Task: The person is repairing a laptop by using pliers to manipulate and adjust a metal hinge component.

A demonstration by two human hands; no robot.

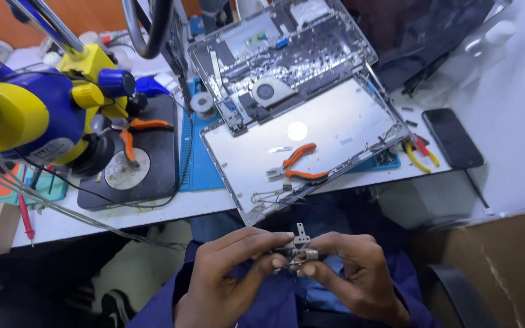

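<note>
My view, worn items: dark blue long sleeve on my left arm, cuff ending at the wrist of the left hand (pixel 226 276). Matching blue cloth at the right hand (pixel 360 273). Both hands bare; no gloves, rings, watch.

1. Small hinge (pixel 299 243): bare metal, dull silver, glinting at the barrel.
2. Laptop lid (pixel 299 143): smooth brushed metal, catching a lamp spot.
3. Pliers (pixel 296 165): glossy orange plastic grips.
4. Worktop (pixel 518 152): matt white.
5. Phone (pixel 452 138): glossy black glass.
</note>
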